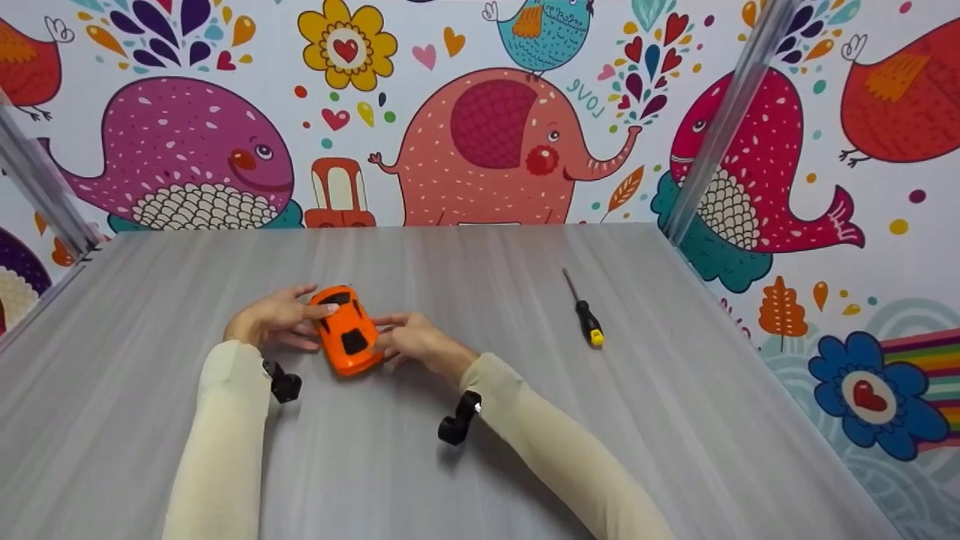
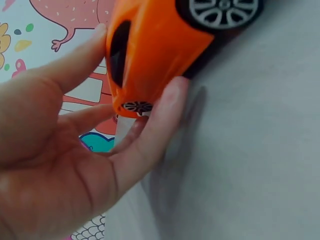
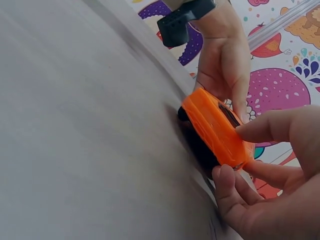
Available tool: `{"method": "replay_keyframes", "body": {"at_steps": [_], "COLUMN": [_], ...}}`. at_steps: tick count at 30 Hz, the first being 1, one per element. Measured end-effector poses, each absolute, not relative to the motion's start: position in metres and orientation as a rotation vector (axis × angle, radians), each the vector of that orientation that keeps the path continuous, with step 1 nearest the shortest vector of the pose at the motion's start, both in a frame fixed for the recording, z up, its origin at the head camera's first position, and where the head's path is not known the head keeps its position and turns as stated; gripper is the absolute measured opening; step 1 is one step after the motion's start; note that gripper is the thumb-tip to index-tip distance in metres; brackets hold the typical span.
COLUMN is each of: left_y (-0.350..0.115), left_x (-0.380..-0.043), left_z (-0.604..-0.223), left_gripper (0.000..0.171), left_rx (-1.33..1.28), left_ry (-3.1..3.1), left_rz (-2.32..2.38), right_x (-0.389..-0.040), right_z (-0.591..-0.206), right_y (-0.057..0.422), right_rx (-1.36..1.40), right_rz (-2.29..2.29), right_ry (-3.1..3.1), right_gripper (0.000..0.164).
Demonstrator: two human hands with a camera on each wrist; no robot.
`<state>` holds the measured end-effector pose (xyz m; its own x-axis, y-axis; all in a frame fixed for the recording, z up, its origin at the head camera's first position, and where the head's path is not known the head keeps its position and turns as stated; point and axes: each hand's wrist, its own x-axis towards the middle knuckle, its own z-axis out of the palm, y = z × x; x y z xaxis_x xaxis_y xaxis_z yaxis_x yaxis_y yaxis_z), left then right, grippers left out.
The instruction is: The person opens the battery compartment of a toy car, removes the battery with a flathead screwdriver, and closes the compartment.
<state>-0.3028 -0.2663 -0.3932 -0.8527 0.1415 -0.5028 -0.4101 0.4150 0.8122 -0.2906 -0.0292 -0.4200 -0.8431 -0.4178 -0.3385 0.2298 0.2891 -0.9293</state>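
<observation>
An orange toy car (image 1: pixel 347 334) with dark windows is held between both hands over the left part of the table. My left hand (image 1: pixel 279 319) grips its left side, thumb on the roof and fingers along the flank. From the right, my right hand (image 1: pixel 412 339) pinches the near right side of the car. The left wrist view shows the car's spoked wheels (image 2: pixel 224 11) and the left fingers (image 2: pixel 165 110) against its body. In the right wrist view the car's dark underside (image 3: pixel 197 147) faces the table; whether it touches cannot be told.
A screwdriver (image 1: pixel 583 315) with a black and yellow handle lies on the grey wood-grain table (image 1: pixel 465 465), right of the hands. A wall with printed animals (image 1: pixel 487 150) stands behind, with metal posts (image 1: pixel 720 127) at both back corners. Black wrist mounts (image 1: pixel 457 420) sit on the sleeves.
</observation>
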Motion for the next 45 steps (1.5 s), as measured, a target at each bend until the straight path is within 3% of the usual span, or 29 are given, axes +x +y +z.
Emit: {"method": "replay_keyframes", "body": {"at_steps": [5, 16, 23, 33, 45], "left_y": [-0.264, -0.257, -0.253, -0.236, -0.219], "left_x": [-0.299, -0.295, -0.295, -0.288, -0.275], "left_z": [-0.394, -0.397, -0.394, -0.397, -0.4], "left_gripper": [0.092, 0.051, 0.062, 0.056, 0.058], "left_rx": [-0.228, -0.269, -0.219, -0.156, -0.192], "left_ry": [2.2, 2.356, 2.354, 2.346, 2.316], "left_rz": [1.423, 1.4, 1.345, 1.302, 1.327], "right_x": [-0.292, -0.294, -0.299, -0.305, -0.304], "right_z": [-0.419, -0.414, -0.413, -0.414, -0.416], "right_y": [-0.02, 0.011, 0.029, 0.06, 0.089], "right_rx": [-0.194, -0.331, -0.378, -0.314, -0.112], "right_rz": [-1.573, -1.411, -1.389, -1.485, -1.788], "right_ry": [2.024, 2.006, 1.985, 1.953, 1.936], "right_gripper": [0.053, 0.059, 0.059, 0.058, 0.045]}}
